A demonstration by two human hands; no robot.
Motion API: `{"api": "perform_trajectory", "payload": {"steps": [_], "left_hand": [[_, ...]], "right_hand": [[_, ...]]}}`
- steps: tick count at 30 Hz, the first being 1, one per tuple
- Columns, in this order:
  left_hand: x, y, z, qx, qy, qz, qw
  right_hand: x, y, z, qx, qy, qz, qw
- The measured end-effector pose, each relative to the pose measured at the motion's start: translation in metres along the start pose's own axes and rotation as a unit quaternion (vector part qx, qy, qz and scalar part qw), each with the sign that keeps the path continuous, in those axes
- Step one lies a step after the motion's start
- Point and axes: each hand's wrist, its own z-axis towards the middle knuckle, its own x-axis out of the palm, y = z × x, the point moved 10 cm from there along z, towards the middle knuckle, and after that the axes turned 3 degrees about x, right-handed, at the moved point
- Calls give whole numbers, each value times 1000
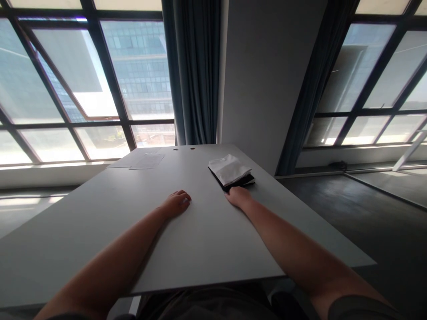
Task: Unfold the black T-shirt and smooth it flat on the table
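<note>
The black-and-white pile point(230, 170) is lying near the right edge of the tabletop point(196, 249), just past the right hand point(238, 196), which is touching it, pinching or not I cannot tell, while the left hand point(176, 203) is resting, fingers loosely bent.

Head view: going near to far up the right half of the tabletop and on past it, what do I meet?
Right hand → white folded item → grey column beyond the table. The black flat item overlaps the white one, so I leave it out.
</note>
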Motion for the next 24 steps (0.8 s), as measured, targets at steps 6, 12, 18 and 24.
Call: {"api": "perform_trajectory", "payload": {"steps": [6,12,18,24], "left_hand": [[0,0,0,3,3,13,1000],[1,1,0,6,-2,2,1000],[1,1,3,-26,-14,19,999],[2,0,5,-41,-22,26,999]], "right_hand": [[-2,-26,8,66,-30,22,997],[-1,-17,13,87,-40,21,995],[-5,7,12,60,-19,24,998],[-10,10,3,-1,-18,28,999]]}}
